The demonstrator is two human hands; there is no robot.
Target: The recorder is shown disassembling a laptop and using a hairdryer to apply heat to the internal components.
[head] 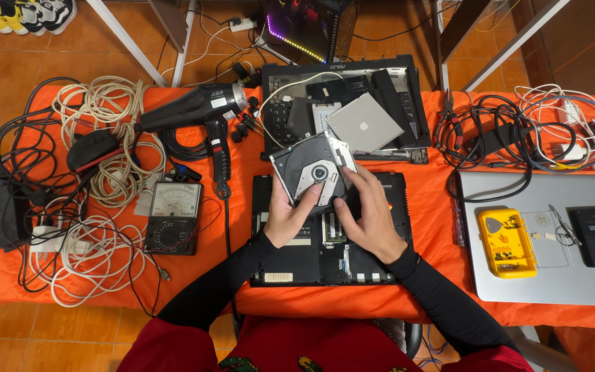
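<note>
Orange-covered table (421, 207): heat gun (197, 110), multimeter (172, 218), cable tangles flank an opened laptop (332, 231). Left hand (289, 217) and right hand (370, 213) grip the optical drive (311, 169), fingers closed.

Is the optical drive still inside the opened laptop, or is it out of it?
Out. Both hands, left hand and right hand, hold the optical drive above the opened laptop.

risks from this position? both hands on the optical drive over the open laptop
1. The optical drive is held in the air by the left hand and right hand; a slip could drop it onto the opened laptop base below.
2. Fingertips sit near its exposed hub, which may smudge or strain it.
3. Loose small parts nearby could get knocked away.
</note>
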